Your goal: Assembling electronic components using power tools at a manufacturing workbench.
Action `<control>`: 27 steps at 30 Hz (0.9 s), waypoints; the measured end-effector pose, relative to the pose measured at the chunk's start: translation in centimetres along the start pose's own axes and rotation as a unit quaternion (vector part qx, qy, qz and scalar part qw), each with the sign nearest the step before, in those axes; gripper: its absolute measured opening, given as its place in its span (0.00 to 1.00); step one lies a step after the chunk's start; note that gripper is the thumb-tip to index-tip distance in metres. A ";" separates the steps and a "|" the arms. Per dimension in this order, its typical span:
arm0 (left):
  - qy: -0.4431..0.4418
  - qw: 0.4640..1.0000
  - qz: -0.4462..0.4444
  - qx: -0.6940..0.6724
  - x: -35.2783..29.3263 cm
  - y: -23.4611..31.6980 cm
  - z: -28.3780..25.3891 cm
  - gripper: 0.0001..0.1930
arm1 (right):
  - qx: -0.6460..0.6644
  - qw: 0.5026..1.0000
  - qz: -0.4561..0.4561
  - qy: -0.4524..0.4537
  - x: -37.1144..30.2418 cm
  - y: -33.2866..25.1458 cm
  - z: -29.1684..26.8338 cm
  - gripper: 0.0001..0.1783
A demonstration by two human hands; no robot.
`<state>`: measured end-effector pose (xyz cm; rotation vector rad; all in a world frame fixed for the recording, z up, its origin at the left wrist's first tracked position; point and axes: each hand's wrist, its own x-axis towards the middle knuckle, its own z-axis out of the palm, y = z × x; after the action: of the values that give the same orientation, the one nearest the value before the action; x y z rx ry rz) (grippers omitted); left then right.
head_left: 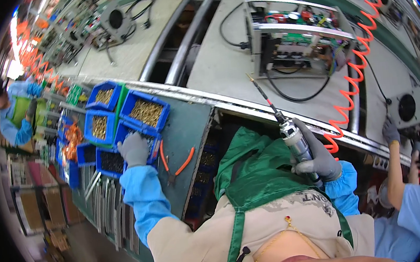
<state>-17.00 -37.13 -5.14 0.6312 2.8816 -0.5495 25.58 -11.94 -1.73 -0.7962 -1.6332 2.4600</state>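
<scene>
My left hand (135, 149), in a grey glove, reaches into a blue parts bin (151, 134) at the near end of a cluster of bins. Its fingertips dip among small parts there, so their grip is hidden. In my right hand (321, 158), also gloved, is a pneumatic screwdriver (294, 140) with a silver body. My fingers wrap around it, and its long thin bit tilts up and to the left. Orange-handled pliers (173, 175) lie spread on the green bench beside my left hand.
Blue bins of brass-coloured screws (146, 112) and dark screws (111, 161) stand at left. Beyond the metal rail sits an open device chassis (302, 38) with a black cable. A coiled orange air hose (351, 93) hangs at right. Co-workers are at far left and lower right.
</scene>
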 end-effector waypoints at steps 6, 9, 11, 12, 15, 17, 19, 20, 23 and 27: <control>-0.026 0.997 0.034 0.058 -0.3 0.7 -1.3 0.19 | 0.043 0.996 -0.025 0.076 -0.6 -1.9 0.9 0.61; 0.066 0.996 0.047 -0.026 0.1 -1.0 0.2 0.14 | 0.082 0.986 -0.046 0.139 -0.4 -3.2 1.5 0.60; 0.136 0.984 0.044 -0.102 0.0 -1.9 0.5 0.11 | 0.081 0.983 -0.054 0.156 0.1 -3.7 1.6 0.60; 0.136 0.984 0.051 -0.102 -0.1 -2.2 0.3 0.11 | 0.077 0.981 -0.060 0.167 0.3 -3.9 1.6 0.59; 0.167 0.972 0.073 -0.146 -0.6 -2.9 -1.2 0.12 | 0.086 0.979 -0.082 0.168 0.7 -4.1 1.9 0.59; 0.172 0.938 0.091 -0.286 -1.3 -1.9 -2.9 0.12 | 0.083 0.980 -0.089 0.157 0.9 -4.1 1.9 0.59; 0.169 0.851 0.127 -0.481 -1.9 -0.8 -5.0 0.14 | 0.101 0.977 -0.099 0.160 1.0 -3.9 2.0 0.59; 0.167 0.850 0.134 -0.482 -1.9 0.4 -6.5 0.14 | 0.116 0.973 -0.109 0.164 1.0 -3.8 2.2 0.58; 0.160 0.790 0.294 -0.514 -1.8 3.6 -10.4 0.13 | 0.250 0.953 -0.148 0.083 1.2 -2.1 2.0 0.54; 0.079 0.711 0.408 -0.567 -0.8 10.4 -14.4 0.12 | 0.254 0.950 -0.144 0.112 0.6 -4.2 4.0 0.49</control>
<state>-12.70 -23.20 5.03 1.4636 2.0054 1.3042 22.38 -13.30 2.89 -0.6690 -0.8992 2.3150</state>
